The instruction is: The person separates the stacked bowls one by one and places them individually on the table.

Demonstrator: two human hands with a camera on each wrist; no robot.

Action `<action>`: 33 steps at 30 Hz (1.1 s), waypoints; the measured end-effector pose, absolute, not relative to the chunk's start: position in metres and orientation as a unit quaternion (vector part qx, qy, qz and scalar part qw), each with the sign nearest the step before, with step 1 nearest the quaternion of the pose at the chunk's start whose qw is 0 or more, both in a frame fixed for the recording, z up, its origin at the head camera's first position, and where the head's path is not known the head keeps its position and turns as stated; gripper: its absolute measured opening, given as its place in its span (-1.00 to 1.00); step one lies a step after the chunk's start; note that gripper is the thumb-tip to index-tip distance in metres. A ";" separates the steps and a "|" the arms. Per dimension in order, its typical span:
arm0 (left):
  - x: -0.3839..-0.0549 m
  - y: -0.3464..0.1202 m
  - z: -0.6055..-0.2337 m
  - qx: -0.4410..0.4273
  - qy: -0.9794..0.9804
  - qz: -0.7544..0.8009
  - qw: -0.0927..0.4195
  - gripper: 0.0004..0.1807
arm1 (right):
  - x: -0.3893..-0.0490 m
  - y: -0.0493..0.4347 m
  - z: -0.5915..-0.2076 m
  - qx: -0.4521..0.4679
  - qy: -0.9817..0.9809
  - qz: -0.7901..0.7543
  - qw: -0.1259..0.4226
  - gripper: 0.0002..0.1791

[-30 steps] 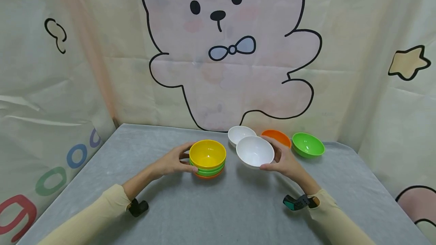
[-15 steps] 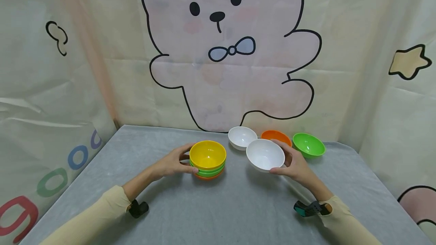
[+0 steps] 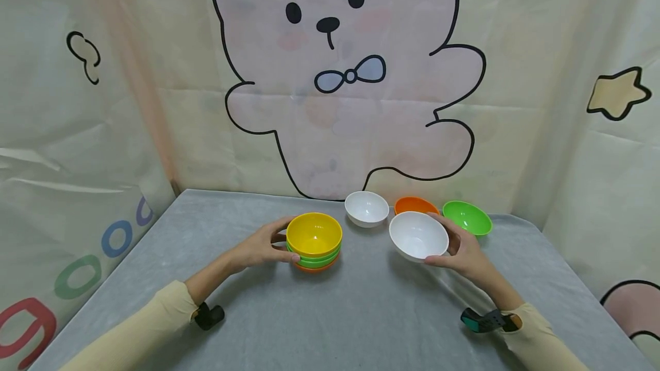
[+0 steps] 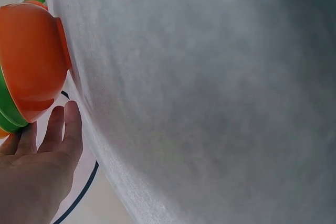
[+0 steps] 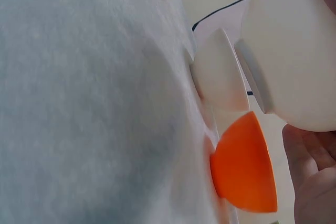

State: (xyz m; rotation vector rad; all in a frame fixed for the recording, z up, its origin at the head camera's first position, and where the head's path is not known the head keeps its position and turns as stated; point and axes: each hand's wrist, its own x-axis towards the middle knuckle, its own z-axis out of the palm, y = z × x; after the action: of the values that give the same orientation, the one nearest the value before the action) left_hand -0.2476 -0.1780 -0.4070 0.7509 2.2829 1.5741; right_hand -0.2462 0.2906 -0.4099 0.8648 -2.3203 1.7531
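My left hand [image 3: 260,245] holds the left side of a bowl stack, thumb in front and fingers behind. A yellow bowl [image 3: 314,235] tops it, green bowls [image 3: 318,262] come below, and an orange bowl [image 4: 31,51] forms the bottom, its foot on the cloth in the left wrist view. To the right, my right hand [image 3: 464,251] grips a white bowl [image 3: 419,237] by its right side, thumb toward the front. The right wrist view shows this bowl's underside [image 5: 294,56] raised off the cloth, with fingers touching its wall. It is tipped slightly toward the head camera.
Along the back of the grey cloth-covered table [image 3: 335,325] stand another white bowl [image 3: 367,209], an orange bowl [image 3: 414,205] partly behind the held one, and a green bowl [image 3: 468,218]. A printed curtain [image 3: 330,130] hangs behind the table.
My right hand has carried the white bowl to the right, away from the stack and from in front of the rear white bowl. The left hand and stack stay put.
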 end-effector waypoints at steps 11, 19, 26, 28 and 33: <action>-0.248 -0.179 -0.408 0.261 0.786 0.545 0.134 -0.09 | -0.242 0.315 -0.409 0.267 -0.774 0.568 0.079 -0.02; -0.248 -0.179 -0.408 0.263 0.787 0.543 0.132 -0.09 | -0.235 0.337 -0.409 0.244 -0.799 0.538 0.114 -0.04; -0.247 -0.179 -0.406 0.257 0.791 0.539 0.132 -0.08 | -0.226 0.356 -0.408 0.223 -0.817 0.513 0.139 -0.05; -0.247 -0.179 -0.406 0.257 0.791 0.540 0.132 -0.08 | -0.225 0.362 -0.408 0.221 -0.818 0.512 0.142 -0.06; -0.247 -0.178 -0.407 0.257 0.792 0.539 0.131 -0.08 | -0.221 0.378 -0.410 0.204 -0.828 0.498 0.157 -0.06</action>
State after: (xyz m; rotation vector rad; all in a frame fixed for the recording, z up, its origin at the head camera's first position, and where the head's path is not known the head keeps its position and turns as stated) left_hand -0.2466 -0.1784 -0.4066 0.7463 2.2979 1.5636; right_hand -0.2207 0.3780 -0.4101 0.5831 -2.3710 1.4248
